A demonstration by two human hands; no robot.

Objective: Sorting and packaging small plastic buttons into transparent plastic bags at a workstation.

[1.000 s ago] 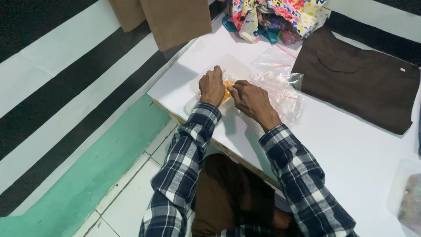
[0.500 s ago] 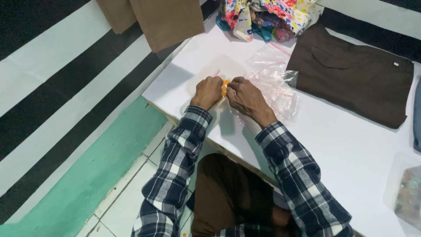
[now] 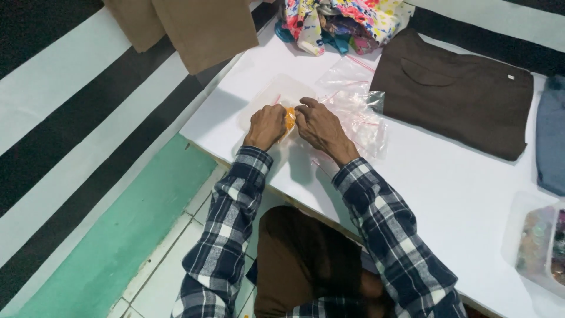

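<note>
From the head view, both hands meet near the front-left corner of the white desk [image 3: 447, 194]. The left hand [image 3: 266, 125] and the right hand [image 3: 318, 125] close from either side on a small orange item [image 3: 289, 118]. It sits between them, just above a clear plastic bag [image 3: 276, 94] that lies flat on the desk. The fingers of each hand are curled together and pinched on the orange item. How much of it is folded or wrapped is hidden behind the knuckles.

More clear bags with red seal strips [image 3: 353, 100] lie crumpled just right of the right hand. A folded dark brown garment [image 3: 459, 94] rests toward the far edge, well apart from the hands. A heap of flowered cloth [image 3: 341, 23] sits at the far edge, and a clear box of small coloured pieces [image 3: 538, 241] sits at the right edge.

To handle this well, the grip should stay light and even on both sides so the small item keeps its shape. The wrists seem best kept low over the desk. Working directly over the flat bag keeps the item close to it. The loose bags at the right are near enough to catch under the right hand's sleeve, so that forearm should stay lifted.
</note>
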